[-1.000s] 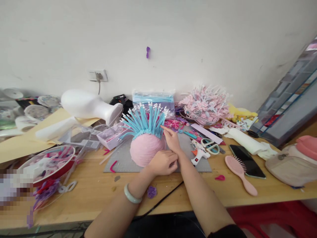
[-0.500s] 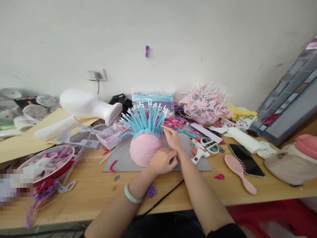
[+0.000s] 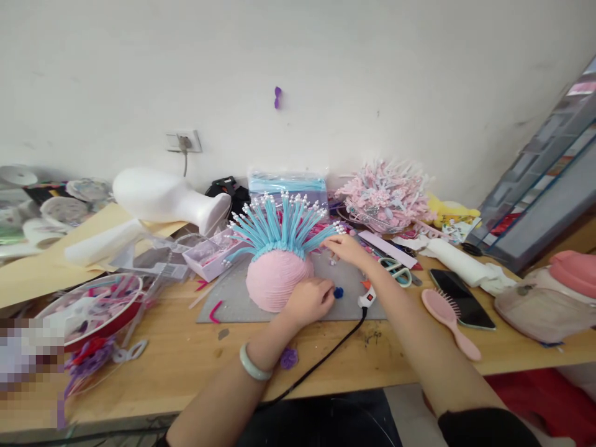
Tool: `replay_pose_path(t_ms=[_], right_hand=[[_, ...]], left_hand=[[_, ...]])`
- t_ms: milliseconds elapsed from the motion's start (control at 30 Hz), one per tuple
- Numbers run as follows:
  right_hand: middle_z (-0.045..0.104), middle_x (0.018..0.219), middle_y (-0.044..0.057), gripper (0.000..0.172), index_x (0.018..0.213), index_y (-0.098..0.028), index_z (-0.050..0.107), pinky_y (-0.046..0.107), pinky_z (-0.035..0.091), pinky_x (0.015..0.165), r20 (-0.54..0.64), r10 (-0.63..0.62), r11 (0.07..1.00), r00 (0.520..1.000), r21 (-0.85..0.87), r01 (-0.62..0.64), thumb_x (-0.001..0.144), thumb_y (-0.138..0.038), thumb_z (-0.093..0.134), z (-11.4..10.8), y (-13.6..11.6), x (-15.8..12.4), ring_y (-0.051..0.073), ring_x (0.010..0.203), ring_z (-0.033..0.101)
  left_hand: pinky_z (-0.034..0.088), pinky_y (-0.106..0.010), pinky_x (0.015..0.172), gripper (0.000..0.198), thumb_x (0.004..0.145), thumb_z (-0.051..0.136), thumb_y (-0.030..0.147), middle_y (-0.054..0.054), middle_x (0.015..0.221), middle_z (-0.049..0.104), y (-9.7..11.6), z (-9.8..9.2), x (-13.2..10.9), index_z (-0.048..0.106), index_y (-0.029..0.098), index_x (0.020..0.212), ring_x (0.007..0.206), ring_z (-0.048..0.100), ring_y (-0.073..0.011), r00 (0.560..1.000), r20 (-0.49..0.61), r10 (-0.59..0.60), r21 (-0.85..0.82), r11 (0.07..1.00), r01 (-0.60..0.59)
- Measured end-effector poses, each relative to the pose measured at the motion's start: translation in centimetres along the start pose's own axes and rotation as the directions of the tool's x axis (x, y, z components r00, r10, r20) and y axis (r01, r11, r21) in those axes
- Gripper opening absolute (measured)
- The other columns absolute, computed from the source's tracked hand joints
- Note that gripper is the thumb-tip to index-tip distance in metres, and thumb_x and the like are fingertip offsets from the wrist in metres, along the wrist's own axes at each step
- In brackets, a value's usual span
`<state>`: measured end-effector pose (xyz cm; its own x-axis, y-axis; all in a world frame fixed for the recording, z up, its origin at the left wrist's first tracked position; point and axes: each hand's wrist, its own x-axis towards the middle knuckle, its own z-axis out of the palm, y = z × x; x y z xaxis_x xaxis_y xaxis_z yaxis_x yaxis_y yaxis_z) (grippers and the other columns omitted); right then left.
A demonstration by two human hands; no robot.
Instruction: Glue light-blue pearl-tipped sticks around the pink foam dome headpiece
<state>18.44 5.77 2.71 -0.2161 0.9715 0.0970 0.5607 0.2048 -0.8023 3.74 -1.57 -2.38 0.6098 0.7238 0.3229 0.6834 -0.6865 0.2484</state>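
A pink ribbed dome (image 3: 274,282) sits on a grey mat (image 3: 223,310). From its far edge, blue pipe cleaner stems (image 3: 279,230) tipped with white beads fan upward. My left hand (image 3: 308,301) is closed against the dome's lower right side; its fingertips are hidden. Beside its knuckles lies a small dark blue piece (image 3: 338,291). Farther right, my right hand (image 3: 347,251) has its fingers drawn together at the rightmost blue stems, which lean low to the right.
A glue gun (image 3: 367,298) with a black cord, scissors (image 3: 395,271), a pink hairbrush (image 3: 449,320) and a phone (image 3: 460,298) lie to the right. Behind are a white foam head (image 3: 162,195) and a pink flowered piece (image 3: 386,195). At left stands a round tray (image 3: 139,285).
My right hand has moved right from the upright stems, and several right-hand stems now lean outward. The dark blue piece has come into sight. My left hand stays by the dome.
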Motion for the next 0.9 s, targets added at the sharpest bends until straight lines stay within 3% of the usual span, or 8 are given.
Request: replay_pose_path(t_ms=[300, 367, 433, 500, 567, 667, 800, 900], right_hand=[[0.069, 0.079, 0.003, 0.025, 0.085, -0.016, 0.069, 0.021, 0.043, 0.056, 0.028, 0.001, 0.992, 1.000, -0.128, 0.003, 0.079, -0.022, 0.046, -0.3, 2.2, -0.8, 0.012, 0.061, 0.057], [0.069, 0.087, 0.004, 0.025, 0.091, -0.016, 0.067, 0.024, 0.044, 0.065, 0.027, -0.054, 0.977, 0.998, -0.203, 0.058, 0.078, -0.019, 0.045, -0.5, 2.4, -0.7, 0.014, 0.068, 0.058], [0.068, 0.091, 0.005, 0.027, 0.095, -0.016, 0.066, 0.026, 0.043, 0.072, 0.026, -0.126, 0.948, 0.992, -0.290, 0.128, 0.078, -0.015, 0.044, -0.9, 2.3, -0.6, 0.015, 0.075, 0.058], [0.066, 0.093, 0.007, 0.029, 0.097, -0.015, 0.064, 0.028, 0.042, 0.076, 0.023, -0.186, 0.911, 0.982, -0.371, 0.181, 0.077, -0.011, 0.043, -1.3, 1.9, -0.4, 0.016, 0.080, 0.056], [0.063, 0.099, 0.008, 0.031, 0.098, -0.015, 0.063, 0.029, 0.041, 0.079, 0.016, -0.237, 0.881, 0.971, -0.418, 0.222, 0.077, -0.009, 0.042, -1.7, 1.3, -0.3, 0.017, 0.085, 0.055], [0.061, 0.106, 0.009, 0.033, 0.099, -0.016, 0.062, 0.028, 0.041, 0.081, 0.037, -0.277, 0.857, 0.960, -0.443, 0.264, 0.077, -0.007, 0.039, -2.2, 0.2, -0.3, 0.017, 0.090, 0.055], [0.059, 0.113, 0.009, 0.036, 0.103, -0.017, 0.061, 0.028, 0.040, 0.087, 0.069, -0.295, 0.810, 0.953, -0.512, 0.287, 0.077, -0.007, 0.038, -3.2, -0.8, -0.6, 0.018, 0.101, 0.054], [0.062, 0.111, 0.009, 0.031, 0.103, -0.019, 0.063, 0.030, 0.041, 0.086, -0.088, -0.127, 0.789, 0.988, -0.613, 0.047, 0.079, -0.016, 0.043, -5.6, -0.2, -0.8, 0.021, 0.102, 0.055]], left_hand=[[0.041, -0.028, 0.066, 0.016, 0.078, 0.044, 0.018, -0.003, 0.075, 0.062, 0.0, 0.7, 0.0, 0.058, 0.018, 0.086, 0.070, 0.057, -0.0166, 0.990, -0.003, -0.143, -0.433, 0.892, 0.127], [0.043, -0.029, 0.068, 0.017, 0.076, 0.047, 0.018, -0.003, 0.077, 0.062, 0.1, 1.1, 0.5, 0.056, 0.018, 0.091, 0.072, 0.057, -0.0158, 0.961, 0.000, -0.278, -0.719, 0.668, 0.193], [0.044, -0.028, 0.070, 0.020, 0.076, 0.048, 0.020, -0.005, 0.089, 0.063, 0.5, 1.5, 1.2, 0.054, 0.018, 0.096, 0.078, 0.058, -0.0151, 0.909, 0.093, -0.406, -0.953, 0.228, 0.199], [0.043, -0.027, 0.076, 0.026, 0.073, 0.054, 0.018, -0.006, 0.105, 0.060, 0.9, 1.7, 2.3, 0.054, 0.019, 0.100, 0.089, 0.058, -0.0145, 0.883, 0.205, -0.423, -0.975, -0.164, 0.148], [0.042, -0.024, 0.074, 0.032, 0.070, 0.057, 0.013, -0.006, 0.110, 0.059, 1.2, 1.7, 3.6, 0.054, 0.020, 0.100, 0.089, 0.058, -0.0127, 0.860, 0.286, -0.422, -0.917, -0.381, 0.118], [0.042, -0.023, 0.063, 0.032, 0.073, 0.051, 0.013, -0.003, 0.104, 0.061, 1.3, 1.3, 5.2, 0.050, 0.023, 0.104, 0.082, 0.059, -0.0122, 0.842, 0.339, -0.419, -0.805, -0.593, 0.029], [0.043, -0.023, 0.064, 0.018, 0.075, 0.047, 0.012, -0.003, 0.099, 0.063, 0.5, 0.4, 5.9, 0.055, 0.019, 0.090, 0.077, 0.059, -0.0100, 0.840, 0.297, -0.455, -0.710, -0.693, -0.124], [0.044, -0.023, 0.065, 0.017, 0.078, 0.042, 0.013, -0.006, 0.099, 0.063, -0.1, -0.1, 5.5, 0.058, 0.015, 0.083, 0.078, 0.059, -0.0102, 0.858, 0.273, -0.435, -0.684, -0.715, -0.145]])
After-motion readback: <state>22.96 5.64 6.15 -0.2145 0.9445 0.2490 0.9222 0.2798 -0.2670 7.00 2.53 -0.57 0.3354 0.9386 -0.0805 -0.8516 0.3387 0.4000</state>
